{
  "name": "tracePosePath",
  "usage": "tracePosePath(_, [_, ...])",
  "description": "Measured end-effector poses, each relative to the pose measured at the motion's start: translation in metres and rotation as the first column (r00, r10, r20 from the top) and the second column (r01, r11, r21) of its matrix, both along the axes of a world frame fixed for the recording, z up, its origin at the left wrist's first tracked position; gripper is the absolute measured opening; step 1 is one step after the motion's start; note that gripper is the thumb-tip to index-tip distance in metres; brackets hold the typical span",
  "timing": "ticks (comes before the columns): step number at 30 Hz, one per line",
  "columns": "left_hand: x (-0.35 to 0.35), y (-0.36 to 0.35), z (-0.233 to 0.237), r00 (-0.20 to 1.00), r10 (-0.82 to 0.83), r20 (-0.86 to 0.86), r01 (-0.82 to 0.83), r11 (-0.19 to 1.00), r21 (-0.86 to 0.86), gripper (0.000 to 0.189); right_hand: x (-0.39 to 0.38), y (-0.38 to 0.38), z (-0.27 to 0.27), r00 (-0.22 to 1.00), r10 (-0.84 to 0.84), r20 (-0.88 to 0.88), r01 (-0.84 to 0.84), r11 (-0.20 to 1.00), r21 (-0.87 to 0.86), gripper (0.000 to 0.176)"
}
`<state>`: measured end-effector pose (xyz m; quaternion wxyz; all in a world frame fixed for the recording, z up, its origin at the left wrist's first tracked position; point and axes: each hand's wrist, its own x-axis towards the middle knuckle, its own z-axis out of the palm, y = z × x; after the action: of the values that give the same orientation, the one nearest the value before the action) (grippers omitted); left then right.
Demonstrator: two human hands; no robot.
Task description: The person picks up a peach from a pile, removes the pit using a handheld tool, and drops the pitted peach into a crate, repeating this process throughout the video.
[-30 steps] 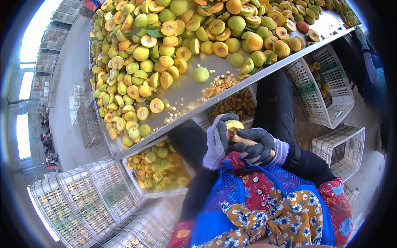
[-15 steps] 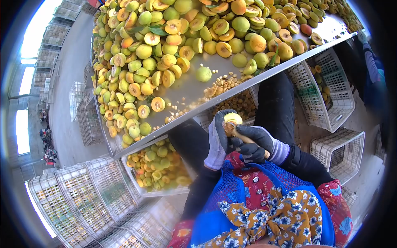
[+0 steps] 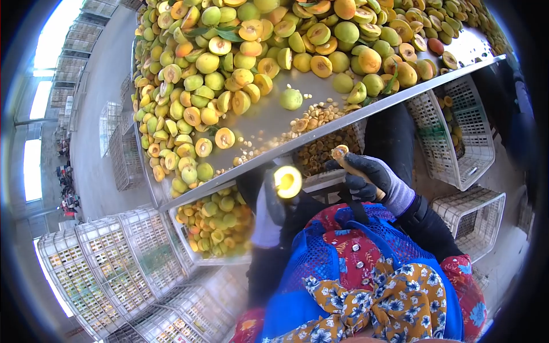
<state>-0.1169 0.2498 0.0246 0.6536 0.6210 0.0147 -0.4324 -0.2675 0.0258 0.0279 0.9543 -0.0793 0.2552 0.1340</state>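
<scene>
A hollowed apricot half (image 3: 287,182) lies in my left hand (image 3: 270,207), its bright cut face turned up and no stone in it. That hand is smeared by motion, beside the table's front edge and above a crate of apricots (image 3: 214,220). My right hand (image 3: 374,178), in a dark-palmed lilac glove, is closed around a thin wooden-handled pitting tool (image 3: 360,174). A brownish piece, apparently a stone, sits at the tool's tip (image 3: 339,152). Below it stands a bin of brown stones or scraps (image 3: 326,153), partly hidden by the table edge.
Whole and halved apricots (image 3: 206,86) are heaped on the metal table (image 3: 260,123), with pale loose stones (image 3: 317,114) near its raised rim (image 3: 343,117). Plastic crates (image 3: 457,131) stand at right, and stacked crates (image 3: 114,257) at lower left. Part of another person (image 3: 517,108) shows at far right.
My hands were together at the fruit and have moved apart. The left went left and down with the apricot half; the right went right with the tool, a piece on its tip.
</scene>
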Motion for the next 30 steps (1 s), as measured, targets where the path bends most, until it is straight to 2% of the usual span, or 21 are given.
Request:
tracePosePath(1, [0.005, 0.018, 0.0, 0.977, 0.01, 0.215, -0.039, 0.991, 0.13, 0.051, -0.001, 0.0, -0.006, 1.0, -0.008, 0.021, 0.006, 0.997, 0.079, 0.039])
tracePosePath(2, [0.009, 0.037, 0.008, 0.943, 0.012, 0.333, -0.092, 0.97, 0.224, 0.049, -0.003, -0.001, -0.015, 0.999, -0.014, 0.041, 0.007, 0.987, 0.159, 0.038])
tracePosePath(4, [0.02, 0.08, 0.025, 0.85, -0.063, 0.523, -0.212, 0.868, 0.45, 0.047, -0.005, -0.005, -0.042, 0.995, 0.017, 0.102, -0.046, 0.955, 0.293, 0.037])
tracePosePath(5, [0.026, 0.098, 0.03, 0.808, -0.151, 0.57, -0.266, 0.769, 0.581, 0.047, -0.007, -0.007, -0.061, 0.988, 0.054, 0.145, -0.102, 0.933, 0.344, 0.037])
tracePosePath(6, [0.031, 0.109, 0.034, 0.775, -0.283, 0.566, -0.322, 0.594, 0.738, 0.048, -0.006, -0.007, -0.059, 0.991, 0.076, 0.107, -0.109, 0.933, 0.344, 0.038])
tracePosePath(7, [0.033, 0.112, 0.036, 0.76, -0.424, 0.493, -0.376, 0.332, 0.865, 0.051, -0.005, -0.007, -0.057, 0.993, 0.097, 0.07, -0.116, 0.932, 0.344, 0.04])
tracePosePath(8, [0.037, 0.113, 0.037, 0.754, -0.536, 0.379, -0.423, 0.045, 0.905, 0.054, -0.004, -0.007, -0.055, 0.993, 0.118, 0.031, -0.122, 0.93, 0.346, 0.041])
tracePosePath(10, [0.054, 0.111, 0.037, 0.62, -0.633, 0.464, -0.543, 0.081, 0.836, 0.058, -0.001, -0.008, -0.048, 0.985, 0.172, 0.005, -0.166, 0.946, 0.28, 0.044])
tracePosePath(11, [0.064, 0.106, 0.036, 0.543, -0.678, 0.495, -0.594, 0.107, 0.798, 0.059, -0.002, -0.007, -0.052, 0.986, 0.159, 0.053, -0.168, 0.944, 0.284, 0.047])
tracePosePath(13, [0.095, 0.069, 0.043, 0.571, -0.54, 0.618, -0.499, 0.37, 0.784, 0.058, 0.002, 0.0, -0.034, 0.992, 0.118, -0.036, -0.117, 0.993, 0.019, 0.049])
tracePosePath(15, [0.135, 0.034, 0.017, 0.499, -0.598, 0.627, -0.482, 0.41, 0.774, 0.056, 0.003, 0.005, -0.016, 0.992, 0.112, -0.057, -0.122, 0.965, -0.231, 0.049])
tracePosePath(17, [0.156, -0.001, 0.0, 0.447, -0.686, 0.575, -0.461, 0.374, 0.805, 0.059, 0.003, 0.008, -0.004, 0.987, 0.16, -0.031, -0.156, 0.881, -0.447, 0.048])
tracePosePath(18, [0.165, -0.01, -0.009, 0.515, -0.681, 0.52, -0.339, 0.395, 0.854, 0.062, 0.001, 0.011, 0.006, 0.987, 0.159, 0.009, -0.132, 0.844, -0.52, 0.047])
tracePosePath(20, [0.192, 0.002, -0.062, 0.31, -0.511, 0.801, -0.246, 0.771, 0.587, 0.049, -0.001, 0.011, 0.028, 0.982, 0.168, 0.082, -0.074, 0.753, -0.653, 0.045])
tracePosePath(22, [0.175, -0.006, -0.057, 0.498, -0.334, 0.8, -0.137, 0.881, 0.453, 0.047, -0.003, 0.004, 0.06, 0.967, 0.239, 0.084, -0.113, 0.706, -0.699, 0.045])
tracePosePath(24, [0.15, -0.014, -0.044, 0.688, -0.157, 0.709, -0.059, 0.961, 0.27, 0.046, -0.005, -0.004, 0.103, 0.94, 0.327, 0.096, -0.137, 0.62, -0.773, 0.044])
tracePosePath(25, [0.135, -0.018, -0.033, 0.778, -0.074, 0.624, -0.035, 0.986, 0.16, 0.045, -0.01, -0.011, 0.117, 0.864, 0.426, 0.268, 0.017, 0.508, -0.861, 0.043])
tracePosePath(27, [0.101, -0.031, 0.014, 0.94, 0.024, 0.341, -0.025, 1.0, 0.0, 0.041, -0.006, -0.021, 0.139, 0.586, 0.529, 0.614, 0.21, 0.632, -0.746, 0.042])
tracePosePath(28, [0.096, -0.026, 0.01, 0.861, -0.109, 0.497, 0.099, 0.994, 0.046, 0.04, -0.001, -0.025, 0.144, 0.408, 0.518, 0.752, 0.244, 0.732, -0.636, 0.042])
tracePosePath(29, [0.092, -0.026, 0.011, 0.737, -0.232, 0.634, 0.212, 0.971, 0.109, 0.04, 0.0, -0.021, 0.143, 0.285, 0.484, 0.827, 0.244, 0.798, -0.551, 0.042])
tracePosePath(30, [0.083, -0.03, 0.013, 0.869, -0.159, 0.47, 0.184, 0.983, -0.008, 0.042, -0.002, -0.018, 0.143, 0.227, 0.46, 0.859, 0.235, 0.83, -0.506, 0.042])
